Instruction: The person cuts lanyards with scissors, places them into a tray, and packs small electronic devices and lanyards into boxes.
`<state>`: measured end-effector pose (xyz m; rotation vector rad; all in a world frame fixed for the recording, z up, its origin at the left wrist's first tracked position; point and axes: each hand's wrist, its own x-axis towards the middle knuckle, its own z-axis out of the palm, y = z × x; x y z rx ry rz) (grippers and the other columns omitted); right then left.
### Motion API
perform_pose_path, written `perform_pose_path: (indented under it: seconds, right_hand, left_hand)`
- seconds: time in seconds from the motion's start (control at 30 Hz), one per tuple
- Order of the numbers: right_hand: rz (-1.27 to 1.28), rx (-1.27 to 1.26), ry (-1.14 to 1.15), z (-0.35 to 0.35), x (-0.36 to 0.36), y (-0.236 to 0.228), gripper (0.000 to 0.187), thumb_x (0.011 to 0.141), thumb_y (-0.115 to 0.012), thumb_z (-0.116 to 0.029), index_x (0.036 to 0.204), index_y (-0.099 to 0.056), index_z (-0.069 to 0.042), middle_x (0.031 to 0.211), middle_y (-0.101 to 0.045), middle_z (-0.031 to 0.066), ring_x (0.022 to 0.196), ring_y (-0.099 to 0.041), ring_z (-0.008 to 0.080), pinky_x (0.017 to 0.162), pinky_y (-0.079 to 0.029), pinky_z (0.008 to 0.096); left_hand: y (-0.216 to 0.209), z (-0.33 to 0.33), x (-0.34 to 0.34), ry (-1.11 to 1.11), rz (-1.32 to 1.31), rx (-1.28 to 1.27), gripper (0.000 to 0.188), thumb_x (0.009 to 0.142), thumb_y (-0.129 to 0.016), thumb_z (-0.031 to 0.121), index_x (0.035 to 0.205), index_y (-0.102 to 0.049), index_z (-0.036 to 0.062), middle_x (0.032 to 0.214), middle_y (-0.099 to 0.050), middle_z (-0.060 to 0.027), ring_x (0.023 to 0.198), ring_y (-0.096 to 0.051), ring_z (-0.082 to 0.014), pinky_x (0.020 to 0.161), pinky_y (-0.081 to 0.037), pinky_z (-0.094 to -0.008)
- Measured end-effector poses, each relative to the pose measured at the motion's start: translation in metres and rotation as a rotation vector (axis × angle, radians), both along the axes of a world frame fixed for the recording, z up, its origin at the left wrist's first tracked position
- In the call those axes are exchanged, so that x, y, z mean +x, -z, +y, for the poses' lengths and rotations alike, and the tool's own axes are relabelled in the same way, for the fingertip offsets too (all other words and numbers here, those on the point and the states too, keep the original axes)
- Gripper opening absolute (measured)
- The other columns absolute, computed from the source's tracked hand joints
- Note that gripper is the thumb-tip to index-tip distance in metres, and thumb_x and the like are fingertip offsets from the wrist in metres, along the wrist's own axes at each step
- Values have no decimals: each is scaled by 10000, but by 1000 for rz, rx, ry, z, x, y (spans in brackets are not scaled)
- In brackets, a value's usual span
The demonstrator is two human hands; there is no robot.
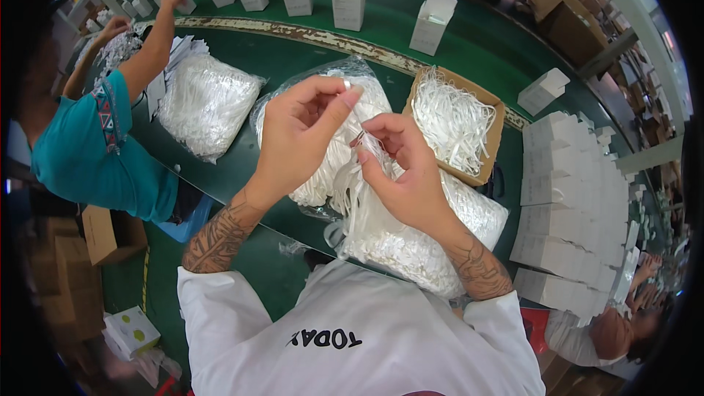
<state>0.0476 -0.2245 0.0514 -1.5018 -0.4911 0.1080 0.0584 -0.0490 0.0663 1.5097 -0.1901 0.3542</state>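
My left hand (302, 132) is raised over the bench, thumb and forefinger pinched on a small white piece, seemingly the end of a strap. Beside it, my right hand (408, 172) grips a bunch of thin white straps (359, 202), whose loops hang down below the fingers. Under both hands lie clear plastic bags of similar white straps: one bag (370, 92) behind my left hand and another bag (411, 257) under my right forearm. An open cardboard box (497, 132) of loose white straps (453, 123) sits just beyond my right hand.
Open white boxes (350, 1) stand spaced along the green conveyor (389, 20) at the far side. White cartons (561, 213) are stacked at the right. A co-worker in a teal shirt (103, 150) reaches toward the line at the left, near another strap bag (209, 103).
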Motion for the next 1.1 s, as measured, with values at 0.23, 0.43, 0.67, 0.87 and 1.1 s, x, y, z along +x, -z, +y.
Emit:
perform_pose_path:
  seconds: [0.23,0.43,0.67,0.87,1.1]
  right_hand:
    - [-244,-157,76,-35,15,-15,165,867,-675,3,978,-556,-20,925,-596,58,882,-594,147,856,-487,286]
    - [-416,-680,105,-100,62,-54,228,863,-649,-59,1053,-526,-23,975,-646,103,1002,-659,308,902,-503,394]
    - [-265,-633,134,-151,127,4,249,882,-668,-84,1074,-520,-25,1015,-639,101,1044,-641,229,910,-495,364]
    - [10,-525,378,-155,143,39,360,897,-728,-141,1190,-567,-7,1077,-665,128,1039,-647,231,915,-501,363]
    - [-38,-1191,858,-185,4,21,184,890,-695,-136,985,-641,12,1056,-677,190,1010,-653,385,860,-556,463]
  left_hand:
    - [-9,-17,29,13,71,-1,115,972,-725,118,975,-705,5,760,-621,53,618,-485,6,520,-360,-183]
    - [18,-47,95,-105,-711,608,166,991,-654,70,866,-555,22,809,-626,-12,649,-534,-59,577,-400,-186]
    - [23,-82,150,557,196,310,180,1013,-651,182,1060,-581,23,716,-584,4,634,-470,-21,545,-362,-207]
    - [46,-103,221,752,-70,994,362,999,-614,286,911,-702,-54,734,-650,-84,658,-542,-163,640,-455,-356]
    - [42,-93,211,710,-97,1091,275,966,-629,246,986,-711,-16,810,-692,-183,731,-650,-309,718,-510,-390]
